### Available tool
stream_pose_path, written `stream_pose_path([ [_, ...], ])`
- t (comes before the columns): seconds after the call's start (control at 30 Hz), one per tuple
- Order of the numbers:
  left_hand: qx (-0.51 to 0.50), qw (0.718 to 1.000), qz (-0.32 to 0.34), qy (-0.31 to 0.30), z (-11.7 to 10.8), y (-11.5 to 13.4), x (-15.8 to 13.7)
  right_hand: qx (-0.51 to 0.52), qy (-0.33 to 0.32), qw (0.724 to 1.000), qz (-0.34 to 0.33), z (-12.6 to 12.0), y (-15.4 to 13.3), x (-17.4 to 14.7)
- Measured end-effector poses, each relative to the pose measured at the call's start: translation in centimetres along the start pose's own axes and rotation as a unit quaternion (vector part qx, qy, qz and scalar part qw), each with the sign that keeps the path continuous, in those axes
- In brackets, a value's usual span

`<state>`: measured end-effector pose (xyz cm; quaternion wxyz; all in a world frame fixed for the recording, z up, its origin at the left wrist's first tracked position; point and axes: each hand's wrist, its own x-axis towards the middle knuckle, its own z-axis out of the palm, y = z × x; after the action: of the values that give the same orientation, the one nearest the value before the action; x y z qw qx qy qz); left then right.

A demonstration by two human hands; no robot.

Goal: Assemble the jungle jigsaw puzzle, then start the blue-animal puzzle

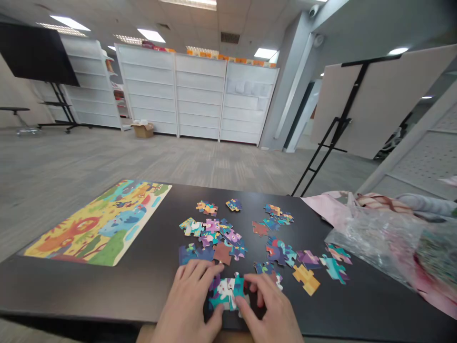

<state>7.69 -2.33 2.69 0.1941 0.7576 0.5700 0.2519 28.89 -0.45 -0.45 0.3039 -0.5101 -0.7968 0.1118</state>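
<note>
Near the table's front edge, two teal jigsaw puzzle pieces [227,291] with a white animal lie side by side between my hands. Whether they are fully locked together I cannot tell. My left hand [189,301] grips the left piece, thumb at its lower edge and fingers above. My right hand [270,306] pinches the right piece between thumb and bent fingers. Just beyond, loose jigsaw pieces [212,232] form a heap, with a brown piece [222,252] close to my left fingertips. More jigsaw pieces [278,250] and a yellow one [306,279] lie to the right.
A colourful animal picture sheet [107,221] lies on the left of the black table [150,290]. Clear plastic wrapping [374,238] and pink fabric [323,205] cover the right end. Beyond stand a black easel frame [335,128], white shelves [200,95] and a cardboard box [143,129].
</note>
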Motion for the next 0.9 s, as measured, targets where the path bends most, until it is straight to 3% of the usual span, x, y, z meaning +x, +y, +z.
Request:
stream_pose_path([
  [0.33,-0.024,0.998,0.014,0.048,-0.1,0.5,-0.7,0.042,-0.055,0.996,0.056,-1.4,-3.1,0.1],
  [0.57,-0.04,0.996,0.069,0.034,-0.6,0.8,-1.7,0.121,-0.047,0.991,0.045,-2.9,-2.4,-0.6],
  [0.63,-0.046,0.994,0.087,0.043,-0.6,0.7,-1.9,0.144,-0.062,0.987,0.022,-3.4,-2.4,-0.6],
  [0.8,-0.089,0.986,0.133,0.055,-0.4,-0.1,-2.1,0.194,-0.095,0.969,-0.117,-4.0,-3.8,0.9],
  [0.9,-0.103,0.985,0.115,0.069,-0.3,-0.2,-1.9,0.2,-0.078,0.969,-0.122,-3.5,-4.0,1.8],
])
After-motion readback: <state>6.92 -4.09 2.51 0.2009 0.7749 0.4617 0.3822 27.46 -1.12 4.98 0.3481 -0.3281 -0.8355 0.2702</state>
